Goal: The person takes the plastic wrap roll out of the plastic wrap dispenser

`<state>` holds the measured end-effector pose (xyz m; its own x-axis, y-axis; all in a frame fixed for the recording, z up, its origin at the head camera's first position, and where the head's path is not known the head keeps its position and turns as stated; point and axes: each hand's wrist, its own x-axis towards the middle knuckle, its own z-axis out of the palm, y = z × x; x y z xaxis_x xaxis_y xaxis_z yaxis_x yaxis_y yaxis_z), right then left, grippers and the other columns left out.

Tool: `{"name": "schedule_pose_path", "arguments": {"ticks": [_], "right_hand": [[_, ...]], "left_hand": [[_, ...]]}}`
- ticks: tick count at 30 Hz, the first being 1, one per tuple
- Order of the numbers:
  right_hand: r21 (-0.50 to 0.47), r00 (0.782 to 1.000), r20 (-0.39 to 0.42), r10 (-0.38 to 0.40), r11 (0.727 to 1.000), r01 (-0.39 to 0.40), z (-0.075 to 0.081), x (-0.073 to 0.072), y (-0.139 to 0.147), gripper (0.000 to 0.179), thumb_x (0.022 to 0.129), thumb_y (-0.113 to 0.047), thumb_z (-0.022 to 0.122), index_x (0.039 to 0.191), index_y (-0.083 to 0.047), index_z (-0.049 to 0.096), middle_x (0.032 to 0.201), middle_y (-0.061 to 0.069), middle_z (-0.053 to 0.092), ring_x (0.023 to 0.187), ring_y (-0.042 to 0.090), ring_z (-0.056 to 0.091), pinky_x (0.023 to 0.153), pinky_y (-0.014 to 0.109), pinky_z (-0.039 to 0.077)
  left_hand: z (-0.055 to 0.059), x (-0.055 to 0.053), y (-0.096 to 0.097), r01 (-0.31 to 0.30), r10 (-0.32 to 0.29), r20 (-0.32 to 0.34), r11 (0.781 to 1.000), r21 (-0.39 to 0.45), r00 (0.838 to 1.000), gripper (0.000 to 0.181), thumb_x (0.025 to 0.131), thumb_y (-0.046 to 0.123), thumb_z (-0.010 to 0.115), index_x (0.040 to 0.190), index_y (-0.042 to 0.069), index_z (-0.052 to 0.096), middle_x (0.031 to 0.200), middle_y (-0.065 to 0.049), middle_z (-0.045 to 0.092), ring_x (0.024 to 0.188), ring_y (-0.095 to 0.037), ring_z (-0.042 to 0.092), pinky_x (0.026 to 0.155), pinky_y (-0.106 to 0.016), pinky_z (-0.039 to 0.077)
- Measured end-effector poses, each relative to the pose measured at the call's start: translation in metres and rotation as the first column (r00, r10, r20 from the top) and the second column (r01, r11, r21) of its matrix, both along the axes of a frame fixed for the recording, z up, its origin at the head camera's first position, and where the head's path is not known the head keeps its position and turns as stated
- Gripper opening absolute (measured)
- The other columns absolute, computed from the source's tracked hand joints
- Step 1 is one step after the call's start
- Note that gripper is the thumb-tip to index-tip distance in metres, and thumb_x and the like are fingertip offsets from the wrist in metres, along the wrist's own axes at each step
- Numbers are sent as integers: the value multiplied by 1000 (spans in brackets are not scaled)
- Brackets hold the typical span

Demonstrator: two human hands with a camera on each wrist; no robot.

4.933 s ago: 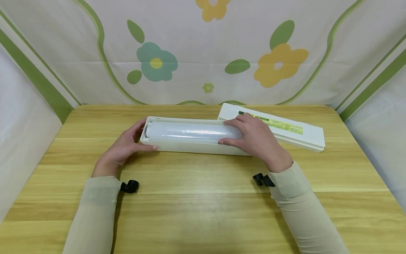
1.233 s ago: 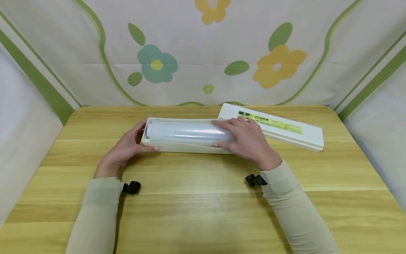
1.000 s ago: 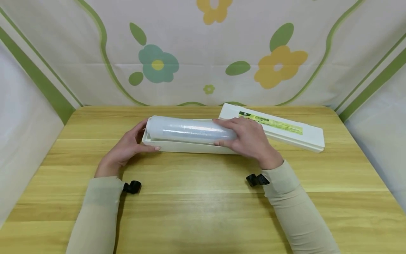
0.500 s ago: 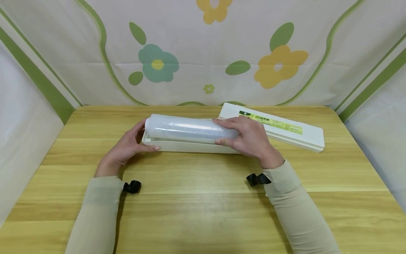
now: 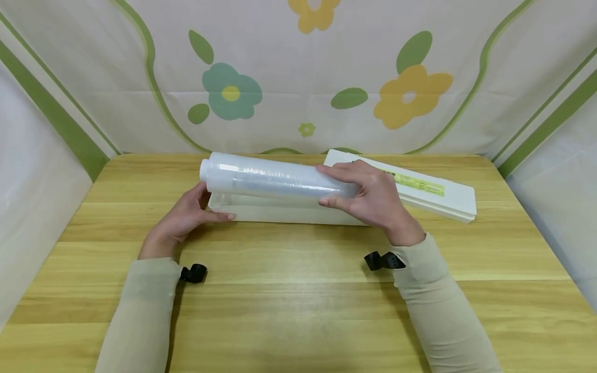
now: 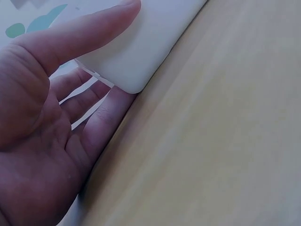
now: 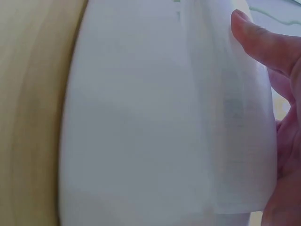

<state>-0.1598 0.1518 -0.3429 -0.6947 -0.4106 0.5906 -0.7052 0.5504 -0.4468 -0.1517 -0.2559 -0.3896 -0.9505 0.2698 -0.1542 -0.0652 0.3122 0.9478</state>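
Observation:
My right hand (image 5: pixel 373 194) grips the right part of a roll of cling film (image 5: pixel 266 176), thumb on the near side and fingers over the far side. The roll hangs above a long white box (image 5: pixel 289 214), its left end raised higher than its right. At the box's left end, my left hand (image 5: pixel 184 215) holds the box, with the thumb along the front wall. In the left wrist view the thumb presses the white box (image 6: pixel 127 52) while the other fingers reach behind its end. The right wrist view has the film roll (image 7: pixel 240 122) against the right fingers.
Behind the right hand, a white lid (image 5: pixel 459 199) with a yellow-green label lies slanted on the wooden table (image 5: pixel 289 300). A flowered cloth (image 5: pixel 289 62) hangs at the table's back edge. Black wrist mounts (image 5: pixel 193 273) sit by both sleeves.
The cling film roll has risen out of the white box, left end first, and shifted slightly left. My right hand has come up with it; my left hand stays on the box.

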Motion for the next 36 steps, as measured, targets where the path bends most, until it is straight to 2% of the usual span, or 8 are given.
{"name": "schedule_pose_path", "arguments": {"ticks": [3,5,11,14,18,22,29,36], "right_hand": [[10,995,-99,9,1000,-8,6,1,0,61,72,-35,101,129,-24,81,114,1,83,95,22,73,67,26,47],[32,987,-162,14,999,-8,9,2,0,61,73,-36,100,129,-24,81,110,1,82,89,22,71,64,27,45],[127,962,-273,27,992,8,14,7,5,55,83,-48,90,132,-25,80,107,4,82,81,25,68,59,34,47],[163,961,-271,51,987,-7,15,12,8,53,87,-52,86,133,-26,79,108,5,82,83,27,69,62,37,51],[177,969,-238,65,984,-22,16,17,12,56,83,-47,90,134,-27,78,109,4,82,85,26,69,68,40,53],[183,976,-209,54,983,-16,13,19,13,60,80,-42,94,135,-27,78,110,5,82,92,28,73,75,43,57],[199,983,-180,29,980,8,9,20,14,59,81,-44,93,136,-29,77,111,4,82,97,27,74,83,45,59],[244,971,-241,10,968,51,4,19,13,78,65,-50,102,135,-29,77,109,4,82,95,28,75,84,46,61]], "left_hand": [[1,0,0,7,-7,-6,1000,12,1000,94,84,4,92,161,28,43,164,9,42,162,-13,24,132,-46,22],[2,1,0,13,-12,-8,1000,10,1000,94,84,4,92,161,27,43,164,7,42,162,-15,24,132,-50,21],[2,2,2,-5,5,-1,1000,-11,1000,89,84,6,92,158,25,47,151,2,53,143,-17,42,117,-28,39],[2,1,2,-14,14,-3,1000,-4,1000,91,83,5,93,158,30,48,146,2,55,134,-19,48,107,-24,46],[2,0,1,-14,14,-7,1000,-5,1000,95,82,4,93,159,37,46,145,2,54,130,-21,50,103,-26,49],[2,1,0,-11,11,-9,1000,-20,1000,97,83,6,93,162,36,43,146,2,52,130,-22,48,102,-26,49],[1,2,1,-9,9,-16,1000,-19,1000,99,84,8,93,164,34,41,149,1,51,133,-21,47,104,-24,47],[1,1,2,-11,11,-24,1000,-6,1000,97,82,3,93,161,33,45,145,-1,53,130,-22,49,100,-22,51]]}}
